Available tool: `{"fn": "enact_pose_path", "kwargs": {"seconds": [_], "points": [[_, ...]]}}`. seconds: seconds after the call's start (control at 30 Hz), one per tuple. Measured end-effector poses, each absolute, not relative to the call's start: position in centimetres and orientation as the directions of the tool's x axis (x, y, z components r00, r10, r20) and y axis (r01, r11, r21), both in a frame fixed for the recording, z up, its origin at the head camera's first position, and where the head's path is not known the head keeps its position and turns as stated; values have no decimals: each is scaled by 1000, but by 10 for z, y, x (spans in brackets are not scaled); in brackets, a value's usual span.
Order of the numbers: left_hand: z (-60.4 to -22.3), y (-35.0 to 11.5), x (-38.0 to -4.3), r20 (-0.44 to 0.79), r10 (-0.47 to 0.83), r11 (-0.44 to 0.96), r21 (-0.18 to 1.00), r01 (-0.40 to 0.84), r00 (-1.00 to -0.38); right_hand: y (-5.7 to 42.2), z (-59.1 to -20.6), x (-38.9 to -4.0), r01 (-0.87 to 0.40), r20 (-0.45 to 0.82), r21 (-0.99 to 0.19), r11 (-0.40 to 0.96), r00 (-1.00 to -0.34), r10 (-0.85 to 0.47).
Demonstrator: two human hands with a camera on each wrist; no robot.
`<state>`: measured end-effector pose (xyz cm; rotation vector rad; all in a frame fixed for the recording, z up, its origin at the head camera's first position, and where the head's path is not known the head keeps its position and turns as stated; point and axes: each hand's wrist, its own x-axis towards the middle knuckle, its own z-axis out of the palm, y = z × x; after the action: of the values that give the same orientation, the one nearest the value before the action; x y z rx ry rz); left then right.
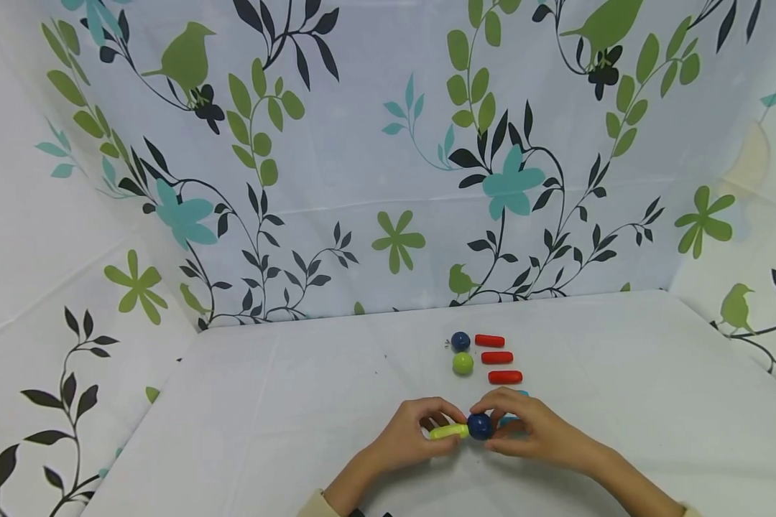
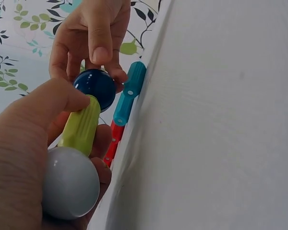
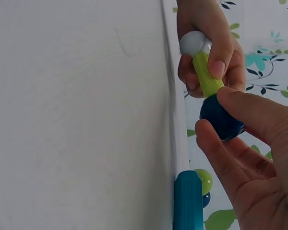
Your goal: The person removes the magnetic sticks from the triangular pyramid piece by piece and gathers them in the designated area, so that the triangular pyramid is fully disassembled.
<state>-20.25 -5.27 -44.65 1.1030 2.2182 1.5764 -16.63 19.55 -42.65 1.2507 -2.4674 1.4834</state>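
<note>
My left hand (image 1: 412,435) grips a yellow-green ribbed rod (image 1: 448,431) between thumb and fingers. A white ball (image 2: 71,183) sits at the rod's near end, inside the left palm, and is hidden in the head view. At the other end of the rod is a dark blue ball (image 1: 480,426), which my right hand (image 1: 539,434) pinches between thumb and fingertips. Rod and blue ball meet end to end, in one line with the white ball. Both hands are low over the front part of the white table (image 1: 284,416).
Teal rods (image 2: 137,79) lie just beyond the right hand, partly covered by it in the head view. Farther back are three red rods (image 1: 496,357) in a column, with a green ball (image 1: 463,363) and another dark blue ball (image 1: 460,341) left of them. A patterned cloth (image 1: 362,143) hangs behind.
</note>
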Motion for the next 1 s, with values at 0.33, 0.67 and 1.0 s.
{"fn": "enact_pose_path", "kwargs": {"seconds": [0.33,0.67,1.0], "points": [[-450,-52,-202,284,636,133,876,464,-718,190,-432,-167,-669,442,-718,191,-650,-618],[-449,-51,-202,271,644,150,873,465,-716,188,-433,-167,-649,411,-734,200,-658,-631],[-440,-53,-198,270,573,207,866,455,-774,189,-429,-169,-651,394,-710,269,-684,-614]]}}
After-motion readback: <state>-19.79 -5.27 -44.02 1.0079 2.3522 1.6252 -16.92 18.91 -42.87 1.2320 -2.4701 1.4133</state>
